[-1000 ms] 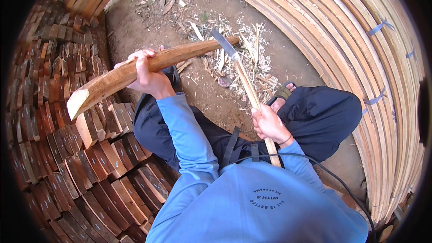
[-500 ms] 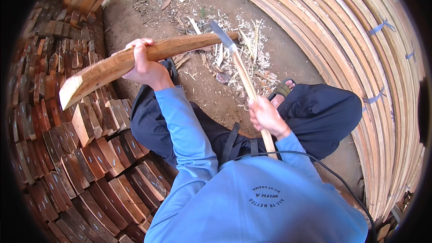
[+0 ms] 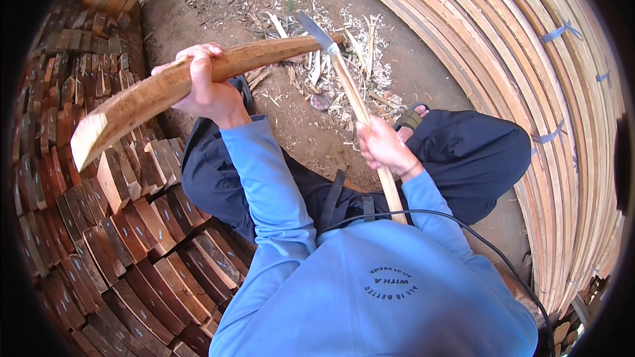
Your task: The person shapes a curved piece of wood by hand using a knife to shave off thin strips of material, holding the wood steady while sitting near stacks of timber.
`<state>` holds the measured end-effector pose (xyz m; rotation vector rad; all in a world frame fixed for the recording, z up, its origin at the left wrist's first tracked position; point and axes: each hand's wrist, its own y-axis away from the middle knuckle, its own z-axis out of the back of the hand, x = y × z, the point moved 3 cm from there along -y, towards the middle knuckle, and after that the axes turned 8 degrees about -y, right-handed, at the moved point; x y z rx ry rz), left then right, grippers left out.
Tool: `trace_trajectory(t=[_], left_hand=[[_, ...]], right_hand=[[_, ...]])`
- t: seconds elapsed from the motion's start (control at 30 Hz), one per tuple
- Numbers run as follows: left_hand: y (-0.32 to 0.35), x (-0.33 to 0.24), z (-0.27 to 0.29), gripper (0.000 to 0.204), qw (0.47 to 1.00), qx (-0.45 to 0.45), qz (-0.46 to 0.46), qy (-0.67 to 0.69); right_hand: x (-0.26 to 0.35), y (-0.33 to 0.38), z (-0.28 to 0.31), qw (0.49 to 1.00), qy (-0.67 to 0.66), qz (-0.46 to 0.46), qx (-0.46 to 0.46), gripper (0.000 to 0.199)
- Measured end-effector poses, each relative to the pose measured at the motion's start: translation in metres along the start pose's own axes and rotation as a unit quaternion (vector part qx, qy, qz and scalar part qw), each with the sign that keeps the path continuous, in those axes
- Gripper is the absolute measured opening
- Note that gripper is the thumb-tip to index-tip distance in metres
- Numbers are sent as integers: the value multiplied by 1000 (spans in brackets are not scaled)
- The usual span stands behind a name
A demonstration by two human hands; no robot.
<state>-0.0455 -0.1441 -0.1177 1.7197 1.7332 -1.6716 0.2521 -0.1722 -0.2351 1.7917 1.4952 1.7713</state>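
My left hand is closed around a long wooden plank, holding it up at a slant. The plank's pale cut end is at the lower left, and its far end reaches over the wood shavings. In my right hand is a long-handled chopping knife, gripped midway along its pale wooden handle. Its short grey blade overlaps the plank near the far end; whether the edge touches the wood cannot be told. The handle's lower end comes close to my waist.
Stacked short boards rise at my left. Long planks bundled with blue ties stand along the right. Shavings litter the dirt floor ahead, between my spread legs. A black cable crosses my shirt on the right.
Both hands have shifted slightly left in the picture with the plank and the knife. The plank's pale near end has dipped a little lower. Both grips are unchanged.
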Motion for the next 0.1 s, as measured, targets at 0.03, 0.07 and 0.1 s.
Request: trace_trajectory(t=[0.03,0.07,0.1], left_hand=[[-3,5,1,14,1000,-16,10,-15],[-9,13,9,21,1000,-1,10,-15],[-13,24,31,27,1000,10,11,-22]], right_hand=[[-6,-6,2,1000,-2,13,-4,16],[-6,-13,2,999,-3,33,-4,17],[-10,-7,1,999,24,30,4,19]])
